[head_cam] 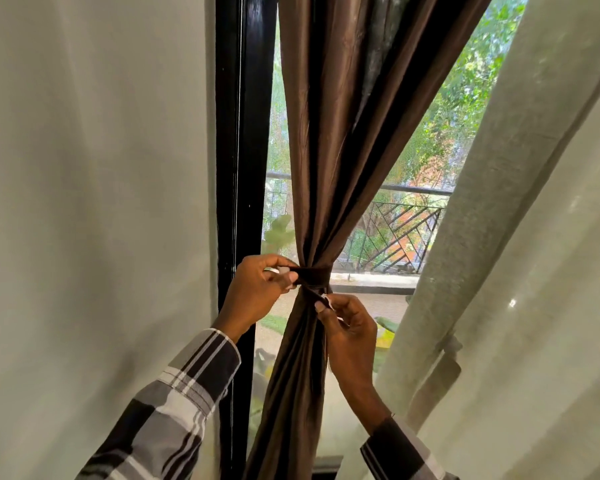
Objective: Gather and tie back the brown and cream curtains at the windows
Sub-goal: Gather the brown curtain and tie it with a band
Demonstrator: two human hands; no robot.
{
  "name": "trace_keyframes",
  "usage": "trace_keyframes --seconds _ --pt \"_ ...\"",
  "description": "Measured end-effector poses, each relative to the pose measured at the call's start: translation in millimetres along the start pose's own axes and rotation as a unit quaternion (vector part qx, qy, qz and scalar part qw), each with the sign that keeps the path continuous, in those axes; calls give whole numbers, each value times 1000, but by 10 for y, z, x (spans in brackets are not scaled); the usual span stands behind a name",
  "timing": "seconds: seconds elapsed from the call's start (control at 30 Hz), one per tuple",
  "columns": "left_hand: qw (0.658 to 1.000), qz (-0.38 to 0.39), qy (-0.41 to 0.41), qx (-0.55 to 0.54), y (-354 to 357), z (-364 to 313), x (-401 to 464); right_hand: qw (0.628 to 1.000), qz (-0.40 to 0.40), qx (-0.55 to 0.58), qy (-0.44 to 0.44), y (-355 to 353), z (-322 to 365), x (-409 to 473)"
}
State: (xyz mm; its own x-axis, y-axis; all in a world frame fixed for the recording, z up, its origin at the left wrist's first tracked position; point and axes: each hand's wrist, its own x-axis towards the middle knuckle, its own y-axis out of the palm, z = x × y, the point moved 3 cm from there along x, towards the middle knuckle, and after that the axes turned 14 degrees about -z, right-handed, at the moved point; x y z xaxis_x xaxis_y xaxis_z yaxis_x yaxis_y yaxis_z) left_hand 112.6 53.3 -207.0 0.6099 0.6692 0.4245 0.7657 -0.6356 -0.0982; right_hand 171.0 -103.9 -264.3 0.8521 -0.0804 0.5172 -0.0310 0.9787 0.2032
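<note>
Brown curtain (326, 140): one, satin-like, hung before the window and drawn in to a narrow waist at mid-height, the folds fanning out above and below that point.

Tie band (315, 274): one, dark brown, wrapped round the gathered waist of the brown curtain. Both ends were held out from the bundle, one to the left side and one low at the front.

Left hand (262, 289): at the left of the waist, finger and thumb pinching the left end of the band close against the fabric. The grip was narrow, on the band only.

Right hand (352, 332): just below and right of the waist, fingertips pinching the other end of the band, which showed a small pale tip. The remaining fingers were curled in.

Cream curtain (534, 237): one length, slanting down the right side of the window, well apart from the hands. A second cream panel (94, 202) filled the left side, beside the black window frame (238, 168).

Sleeves (174, 410): checked, black, grey and white, on both forearms.

Beyond the glass: a balcony railing (399, 230) of dark metal with diagonal bars, and green foliage (465, 98) behind it.
</note>
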Motion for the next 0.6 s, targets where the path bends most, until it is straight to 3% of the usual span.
trace_keyframes --seconds 0.23,0.4,0.6 --pt "1000 -13 -14 5 -41 96 90 999 32 -5 -22 -209 78 169" --pt "981 121 -93 -122 51 180 -68 997 22 50 56 -324 93 495" --pt "979 127 -77 -137 168 179 -131 979 63 100 169 -201 -54 590"
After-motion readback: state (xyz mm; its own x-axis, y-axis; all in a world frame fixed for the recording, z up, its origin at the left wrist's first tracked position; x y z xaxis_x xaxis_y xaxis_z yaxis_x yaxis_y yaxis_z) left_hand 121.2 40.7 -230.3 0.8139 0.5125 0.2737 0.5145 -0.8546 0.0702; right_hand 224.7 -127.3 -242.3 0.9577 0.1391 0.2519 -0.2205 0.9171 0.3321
